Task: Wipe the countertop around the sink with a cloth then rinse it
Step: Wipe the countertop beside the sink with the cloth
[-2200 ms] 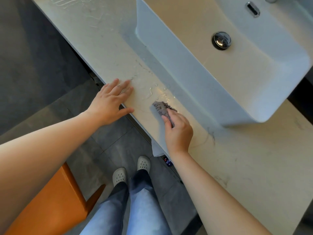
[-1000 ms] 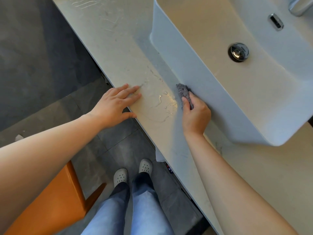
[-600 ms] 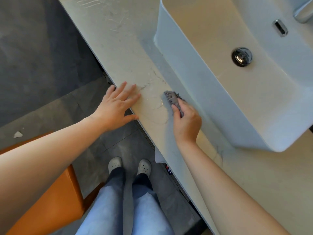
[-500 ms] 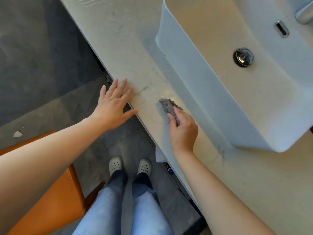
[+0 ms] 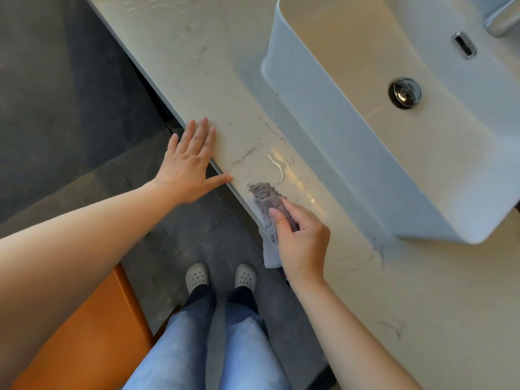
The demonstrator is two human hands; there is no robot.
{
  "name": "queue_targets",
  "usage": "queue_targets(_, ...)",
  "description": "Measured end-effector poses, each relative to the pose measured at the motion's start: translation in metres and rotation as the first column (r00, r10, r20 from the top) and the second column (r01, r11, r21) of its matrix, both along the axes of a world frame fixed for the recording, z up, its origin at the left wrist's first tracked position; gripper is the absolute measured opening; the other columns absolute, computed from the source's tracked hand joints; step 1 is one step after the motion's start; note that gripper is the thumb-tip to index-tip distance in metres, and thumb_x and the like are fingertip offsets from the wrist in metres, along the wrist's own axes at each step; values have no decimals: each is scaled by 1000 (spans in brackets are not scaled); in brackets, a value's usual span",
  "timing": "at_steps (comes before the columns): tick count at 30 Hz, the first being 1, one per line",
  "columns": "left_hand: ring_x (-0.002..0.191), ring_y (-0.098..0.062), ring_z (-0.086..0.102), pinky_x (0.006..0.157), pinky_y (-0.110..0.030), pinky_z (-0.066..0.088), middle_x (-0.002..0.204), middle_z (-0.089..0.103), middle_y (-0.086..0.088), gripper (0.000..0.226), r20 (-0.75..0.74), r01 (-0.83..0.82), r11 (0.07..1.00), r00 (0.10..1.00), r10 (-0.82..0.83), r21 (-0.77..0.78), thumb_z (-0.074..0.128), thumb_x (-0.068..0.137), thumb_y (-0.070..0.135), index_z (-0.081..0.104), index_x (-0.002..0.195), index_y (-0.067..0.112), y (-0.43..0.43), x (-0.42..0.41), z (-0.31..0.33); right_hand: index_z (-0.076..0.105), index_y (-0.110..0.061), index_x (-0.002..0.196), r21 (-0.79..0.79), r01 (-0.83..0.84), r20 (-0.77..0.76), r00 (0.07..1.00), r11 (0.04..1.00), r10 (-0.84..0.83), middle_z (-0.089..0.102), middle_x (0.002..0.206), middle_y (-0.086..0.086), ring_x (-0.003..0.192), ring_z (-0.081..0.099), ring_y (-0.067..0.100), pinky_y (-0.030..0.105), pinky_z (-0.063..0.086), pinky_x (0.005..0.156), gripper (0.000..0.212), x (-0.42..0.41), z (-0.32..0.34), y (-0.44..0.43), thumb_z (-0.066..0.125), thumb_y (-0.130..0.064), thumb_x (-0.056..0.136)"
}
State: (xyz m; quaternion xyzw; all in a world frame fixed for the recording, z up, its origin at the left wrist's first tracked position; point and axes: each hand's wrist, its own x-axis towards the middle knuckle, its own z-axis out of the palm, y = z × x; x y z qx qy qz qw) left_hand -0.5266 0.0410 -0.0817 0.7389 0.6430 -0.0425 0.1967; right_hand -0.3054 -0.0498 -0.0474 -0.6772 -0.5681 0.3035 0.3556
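A small grey cloth (image 5: 264, 197) lies on the pale marbled countertop (image 5: 213, 88) close to its front edge, in front of the white vessel sink (image 5: 351, 153). My right hand (image 5: 302, 243) presses down on the cloth and grips it with curled fingers. Wet streaks shine on the stone just beyond the cloth. My left hand (image 5: 191, 164) rests flat with spread fingers on the counter's front edge, to the left of the cloth, holding nothing.
The sink has a chrome drain plug (image 5: 404, 92), an overflow slot (image 5: 464, 45) and a faucet spout (image 5: 501, 16) at the top right. An orange chair (image 5: 92, 333) stands at my lower left. A pale piece of cloth or paper (image 5: 271, 254) hangs below the counter edge.
My right hand has pulled the cloth from the sink wall back toward the counter's front edge. My left hand has stayed on the counter edge with small shifts.
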Motion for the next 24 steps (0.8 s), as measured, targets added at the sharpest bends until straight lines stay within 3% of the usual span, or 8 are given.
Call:
queue_targets(5, 141, -21, -27, 118, -48, -5, 153, -28, -1, 105, 6, 9, 1000, 1000, -9, 2, 15, 72, 81, -16, 149, 16, -1, -1, -3, 68, -9, 115, 131, 148, 174, 970, 980, -169, 71, 107, 3, 93, 66, 16, 27, 50, 84, 32, 30, 0, 68, 68, -14, 83)
queue_targets(10, 141, -21, -28, 118, -49, -4, 154, -28, -2, 104, 8, 13, 1000, 1000, -13, 13, 16, 74, 80, -17, 149, 17, -1, -2, -7, 68, -9, 114, 103, 95, 363, 923, 990, -126, 72, 107, 6, 97, 66, 22, 23, 44, 83, 28, 47, -19, 109, 63, -15, 86)
queue_targets(14, 141, -22, -28, 118, -48, -5, 154, -28, -2, 103, 15, 15, 1000, 1000, -16, 17, 18, 75, 80, -17, 149, 16, -1, -2, -9, 68, -5, 113, 164, 143, 306, 933, 976, -188, 71, 109, 8, 100, 66, 23, 24, 45, 88, 29, 33, -29, 115, 63, -15, 87)
queue_targets(19, 141, -23, -28, 117, -48, -6, 152, -30, -1, 101, 22, 20, 1000, 1000, -21, 19, 20, 77, 78, -18, 148, 17, -1, -3, -11, 67, -7, 115, 166, 87, 329, 934, 982, -139, 71, 111, 6, 101, 65, 23, 31, 49, 91, 29, 31, -35, 120, 61, -18, 88)
queue_targets(24, 140, -23, -29, 117, -48, -6, 153, -29, -2, 101, 13, 25, 999, 1000, -25, 26, 19, 77, 79, -18, 148, 17, -1, -3, -13, 69, -7, 111, 118, 15, 345, 937, 993, -55, 73, 97, 7, 86, 64, 27, 31, 50, 79, 27, 23, -37, 107, 63, -19, 88)
